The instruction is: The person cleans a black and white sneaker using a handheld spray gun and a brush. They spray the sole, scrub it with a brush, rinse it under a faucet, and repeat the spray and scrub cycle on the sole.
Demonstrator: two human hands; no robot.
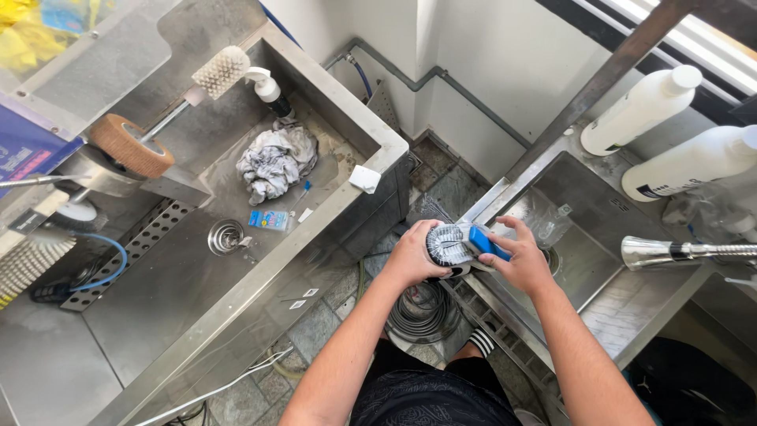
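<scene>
Stainless steel sink (599, 237) at the right carries the work. Over its near-left rim, the left hand (412, 256) is wrapped closed around a black shoe with a white ribbed sole (447, 244), sole turned upward. The right hand (516, 256) grips a blue-handled brush (487, 243), fingers curled shut on the handle, the brush resting on the sole. Judged step: scrubbing the sole. The next stroke calls for a firm hold on the shoe and steady pressure along the ribs. Two white plastic bottles (643, 106) lie at the sink's far edge; a chrome spray head (670, 252) hangs at its right.
</scene>
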